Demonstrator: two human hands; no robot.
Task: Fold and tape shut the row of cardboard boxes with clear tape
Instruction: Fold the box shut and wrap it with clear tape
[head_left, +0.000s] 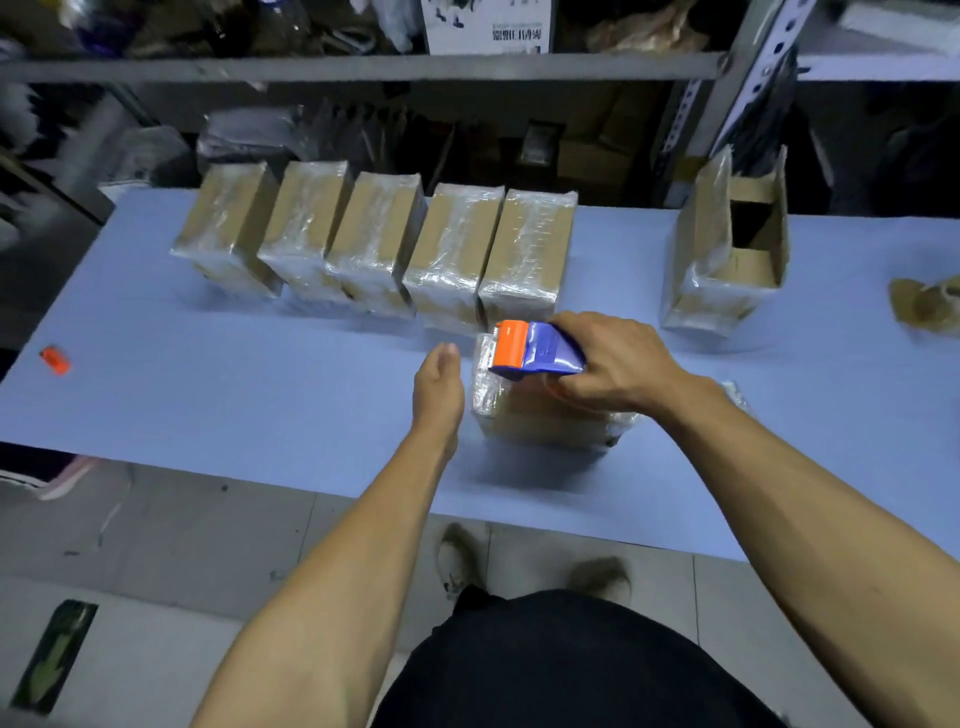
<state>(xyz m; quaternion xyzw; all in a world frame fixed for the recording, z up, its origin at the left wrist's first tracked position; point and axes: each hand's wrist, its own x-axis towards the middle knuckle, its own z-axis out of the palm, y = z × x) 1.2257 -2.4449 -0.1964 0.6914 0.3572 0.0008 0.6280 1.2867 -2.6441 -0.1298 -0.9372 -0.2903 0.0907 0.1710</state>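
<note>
A small taped cardboard box (524, 415) lies on the blue table (208, 395) in front of me. My right hand (613, 364) grips a blue and orange tape dispenser (535, 349) and holds it on the box's top, orange end to the left. My left hand (439, 387) is just left of the box with straight fingers, edge on; whether it touches the box I cannot tell. Behind stands a row of several boxes (374, 244) wrapped in clear tape. At the back right an open box (727, 249) stands with its flaps up.
A small orange object (54, 359) lies near the table's left edge. Crumpled brown scrap (924, 304) sits at the far right. A metal shelf (363, 67) full of goods runs behind the table. My shoes (530, 569) show below the near table edge.
</note>
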